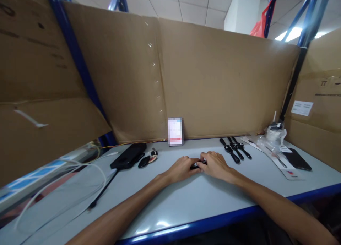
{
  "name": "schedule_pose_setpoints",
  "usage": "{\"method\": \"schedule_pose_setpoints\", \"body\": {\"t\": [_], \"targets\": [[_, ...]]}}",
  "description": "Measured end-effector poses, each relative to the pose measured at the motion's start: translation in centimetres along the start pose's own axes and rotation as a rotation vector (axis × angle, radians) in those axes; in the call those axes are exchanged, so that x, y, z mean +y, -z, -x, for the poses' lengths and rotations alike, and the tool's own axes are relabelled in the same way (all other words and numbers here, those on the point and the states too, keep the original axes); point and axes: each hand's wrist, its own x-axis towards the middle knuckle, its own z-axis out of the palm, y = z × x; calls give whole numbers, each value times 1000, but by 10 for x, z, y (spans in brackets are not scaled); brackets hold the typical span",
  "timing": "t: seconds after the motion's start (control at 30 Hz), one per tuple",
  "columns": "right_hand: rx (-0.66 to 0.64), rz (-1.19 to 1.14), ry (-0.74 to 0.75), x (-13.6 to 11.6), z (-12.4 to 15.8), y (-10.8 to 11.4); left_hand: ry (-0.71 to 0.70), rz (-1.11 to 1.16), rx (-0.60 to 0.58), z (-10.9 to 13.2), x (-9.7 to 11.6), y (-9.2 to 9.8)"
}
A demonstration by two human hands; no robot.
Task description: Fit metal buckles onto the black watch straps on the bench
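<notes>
Near the middle of the table [160, 199], my left hand [183, 168] and my right hand [215, 165] meet, fingertips almost touching. Both are closed on one small black item [196, 166] between them. Fingers cover most of it, so its kind cannot be made out. To the right of my right hand, several black wristwatches [229, 151] lie stretched flat, side by side. Behind my hands, a phone with a blurred lit screen [175, 132] stands upright against the cardboard.
Left of my hands lie a key ring with a black fob [144, 161], a black box-shaped device [129, 156] and white cables [103, 177] by a power strip [39, 175]. At right are a dark phone [298, 159] and plastic packaging [274, 142]. Cardboard walls [213, 81] enclose the table.
</notes>
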Motion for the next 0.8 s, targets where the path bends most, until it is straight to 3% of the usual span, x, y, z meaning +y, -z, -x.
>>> {"method": "schedule_pose_setpoints", "body": {"t": [0.1,0.3,0.6,0.8], "targets": [[-10,-8,-24,0,-1,-1,4,-2,-9,0,0,1],[14,-94,88,6,-1,-2,2,-9,-16,0,0,0],[-3,-56,16,6,-4,-6,0,9,-10,-1,0,0],[-7,-144,139,13,-6,-3,-15,34,-6,-1,3,2]]}}
